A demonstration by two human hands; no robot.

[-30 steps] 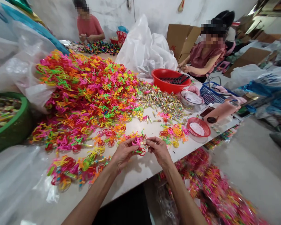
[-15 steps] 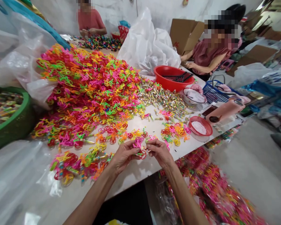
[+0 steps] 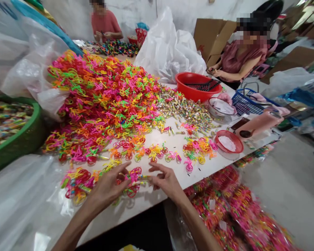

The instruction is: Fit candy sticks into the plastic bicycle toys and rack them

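Observation:
Between my hands a small pink and red plastic bicycle-shaped toy (image 3: 134, 179) with a candy tube (image 3: 143, 177) hangs just above the table, and my fingertips are near it. My left hand (image 3: 107, 186) has its fingers spread over a small pile of mixed toys (image 3: 77, 184). My right hand (image 3: 166, 179) is spread flat, palm down. Beyond them a short row of toys (image 3: 157, 152) and a small cluster (image 3: 198, 150) lie on the white table (image 3: 149, 200). A large multicoloured heap of toys (image 3: 102, 104) and a spread of candy tubes (image 3: 184, 109) fill the table's far side.
A red basin (image 3: 197, 85) and a small red basket (image 3: 229, 143) stand on the table. A green basket of candy tubes (image 3: 15, 130) is at left. Co-workers (image 3: 104, 24) (image 3: 240, 59) sit beyond. Bagged toys (image 3: 232, 209) lie below the table's right edge.
My hands have moved apart and their fingers have spread; they were pinching the toy together before. The toy now sits further left, and the view has shifted slightly.

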